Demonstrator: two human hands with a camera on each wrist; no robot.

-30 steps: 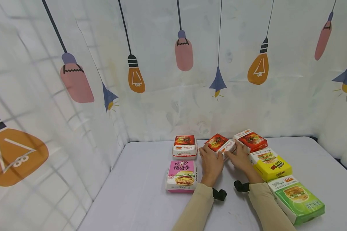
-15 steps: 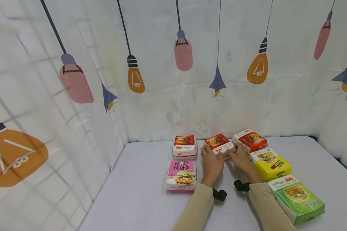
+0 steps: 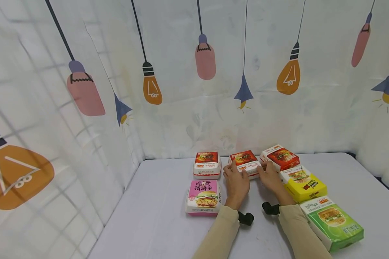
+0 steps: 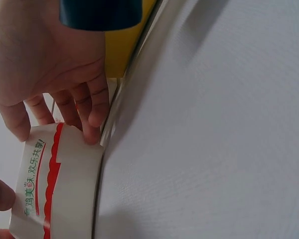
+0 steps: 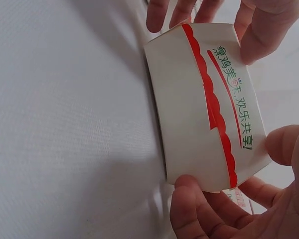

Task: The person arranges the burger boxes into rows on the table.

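Both hands grip a red and white burger box [image 3: 249, 167] on the table, its burger picture facing up. My left hand [image 3: 237, 185] holds its left side, the thumb near the front edge. On the opposite side is my right hand [image 3: 272, 180], with bent fingers at the box end. In the right wrist view the box's white front [image 5: 187, 99] carries a red wavy band and green writing; the right hand [image 5: 269, 209] grips the lower end, thumb on the top edge. In the left wrist view the right hand [image 4: 60, 69] shows above the box, and the left thumb [image 4: 2, 194] at the lower left.
To the left stand another red and white box [image 3: 207, 171] and a pink box [image 3: 203, 208]. On the right are a red box [image 3: 283, 156], a yellow box [image 3: 304, 190] and a green box [image 3: 340, 230] in a slanting row. The patterned backdrop rises behind the table [image 3: 142, 216].
The gripped burger box has turned so that its white front faces the person more squarely. Both hands have shifted slightly with it; the other boxes stay where they were.
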